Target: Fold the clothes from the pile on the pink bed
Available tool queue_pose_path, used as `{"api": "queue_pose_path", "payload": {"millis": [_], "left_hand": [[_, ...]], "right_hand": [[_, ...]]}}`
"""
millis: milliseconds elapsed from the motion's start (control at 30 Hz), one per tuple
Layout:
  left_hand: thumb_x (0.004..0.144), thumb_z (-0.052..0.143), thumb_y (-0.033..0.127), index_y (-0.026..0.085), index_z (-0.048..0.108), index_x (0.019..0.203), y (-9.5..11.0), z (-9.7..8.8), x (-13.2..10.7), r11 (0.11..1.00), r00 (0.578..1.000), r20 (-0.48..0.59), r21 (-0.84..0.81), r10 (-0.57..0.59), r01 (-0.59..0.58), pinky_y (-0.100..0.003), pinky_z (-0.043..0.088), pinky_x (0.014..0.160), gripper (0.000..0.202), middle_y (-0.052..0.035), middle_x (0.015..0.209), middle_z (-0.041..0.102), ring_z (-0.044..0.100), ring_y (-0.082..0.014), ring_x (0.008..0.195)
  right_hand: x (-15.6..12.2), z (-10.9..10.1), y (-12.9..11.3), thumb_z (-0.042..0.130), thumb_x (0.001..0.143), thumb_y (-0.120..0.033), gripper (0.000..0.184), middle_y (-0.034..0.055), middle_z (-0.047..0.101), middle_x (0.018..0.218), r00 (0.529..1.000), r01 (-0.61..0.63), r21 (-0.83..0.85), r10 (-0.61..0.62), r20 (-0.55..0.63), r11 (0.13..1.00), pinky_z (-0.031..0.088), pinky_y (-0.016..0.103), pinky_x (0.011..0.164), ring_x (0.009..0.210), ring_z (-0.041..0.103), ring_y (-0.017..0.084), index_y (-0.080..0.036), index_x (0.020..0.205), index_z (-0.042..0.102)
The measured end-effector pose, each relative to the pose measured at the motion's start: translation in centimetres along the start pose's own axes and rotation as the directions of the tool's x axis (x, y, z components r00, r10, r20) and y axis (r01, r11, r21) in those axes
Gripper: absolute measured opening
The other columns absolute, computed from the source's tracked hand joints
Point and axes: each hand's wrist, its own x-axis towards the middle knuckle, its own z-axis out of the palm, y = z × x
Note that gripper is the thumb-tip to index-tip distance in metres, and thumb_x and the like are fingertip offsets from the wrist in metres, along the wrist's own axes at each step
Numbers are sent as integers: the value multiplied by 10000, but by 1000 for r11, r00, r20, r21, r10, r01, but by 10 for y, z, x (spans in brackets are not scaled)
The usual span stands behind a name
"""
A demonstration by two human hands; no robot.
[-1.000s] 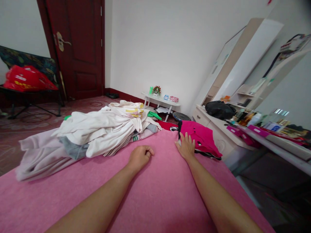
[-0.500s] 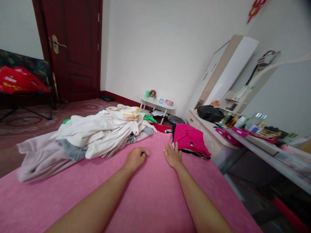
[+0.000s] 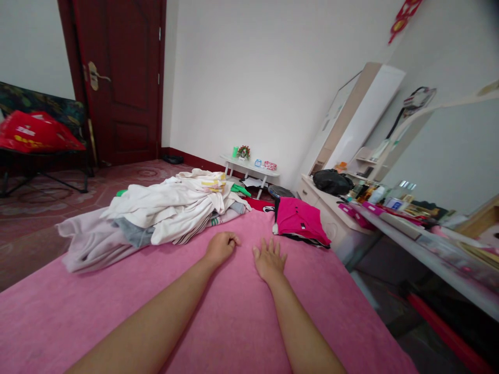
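Your right hand has just come off the bright pink garment and drawn back towards you. It now appears to rest on the pink cover near 12 o'clock, fingers spread wide and nothing in its grasp. That garment lies flat at 1 o'clock, on top of darker cloth, just beyond your fingertips. With neither of your hands touching it, the stack appears to keep its squared shape by itself.

Your left hand has stayed low on the cover, slightly left of 12 o'clock, its fingers curled narrow; whether it pinches anything, I cannot tell. The white clothes sit in a loose heap at 11 o'clock, apart from both hands.
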Motion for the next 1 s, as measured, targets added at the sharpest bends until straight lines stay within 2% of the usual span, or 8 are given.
{"api": "queue_pose_path", "payload": {"millis": [133, 267, 367, 467, 567, 700, 833, 1000], "left_hand": [[710, 455, 50, 177, 711, 790, 3, 1, -2, 999, 999, 2, 23, 32, -32, -246, 466, 776, 297, -18, 843, 716, 638, -143, 789], [713, 454, 35, 165, 703, 840, 7, -3, -1, 997, 999, -12, 62, 47, -46, -258, 466, 815, 308, -33, 874, 705, 630, -153, 833], [729, 444, 37, 161, 654, 1022, 15, -24, 1, 985, 983, -154, 158, 100, -75, -302, 418, 928, 381, -74, 1071, 645, 568, -186, 1020], [760, 450, 69, 180, 564, 1178, 24, -59, 3, 926, 899, -376, 371, 225, -77, -369, 338, 1022, 448, -97, 1267, 523, 454, -230, 1186], [779, 477, 122, 177, 484, 1267, 24, -92, 3, 845, 822, -517, 527, 239, 86, -439, 253, 1070, 491, -116, 1371, 422, 345, -276, 1282], [802, 495, 208, 129, 394, 1339, 10, -118, 1, 741, 772, -618, 587, 151, 325, -502, 173, 1083, 553, -167, 1448, 302, 206, -326, 1353], [823, 489, 303, 127, 265, 1416, 0, -131, 3, 680, 761, -645, 587, 66, 438, -490, 313, 996, 658, -200, 1464, 250, 325, -362, 1274], [863, 430, 394, 153, 197, 1444, 2, -144, 5, 672, 772, -636, 572, 2, 470, -441, 450, 815, 670, -199, 1274, 463, 525, -350, 1056]], "right_hand": [[-19, 2, -9, 250, 894, -530, 635, 162, 218, 1506, 998, 61, 12, -60, -30, 998, 116, 625, 1025, 1373, 143, 377, -197, 1432, 304], [-24, -2, -7, 323, 884, -506, 609, 137, 260, 1497, 988, 152, 61, -151, -21, 986, 133, 559, 1061, 1379, 172, 324, -210, 1416, 339], [-22, -6, -2, 372, 870, -476, 576, 107, 301, 1485, 985, 171, 113, -170, -21, 979, 161, 511, 1079, 1373, 214, 286, -221, 1386, 394], [-19, -6, 1, 391, 863, -448, 553, 94, 328, 1474, 983, 182, 140, -179, -36, 973, 177, 492, 1084, 1365, 241, 274, -220, 1365, 427], [-17, -4, 1, 392, 861, -448, 551, 91, 343, 1466, 982, 189, 147, -184, -49, 971, 183, 486, 1085, 1357, 257, 272, -217, 1359, 435], [-16, -2, 1, 387, 865, -443, 540, 85, 354, 1460, 982, 188, 149, -181, -59, 971, 191, 481, 1085, 1354, 267, 264, -219, 1354, 439], [-17, -4, 1, 387, 868, -430, 527, 87, 357, 1458, 981, 194, 154, -188, -57, 969, 192, 495, 1083, 1353, 270, 263, -220, 1347, 446], [-17, -2, 2, 395, 867, -420, 515, 84, 349, 1462, 980, 198, 155, -190, -66, 968, 193, 498, 1084, 1355, 270, 256, -219, 1337, 456]]}}
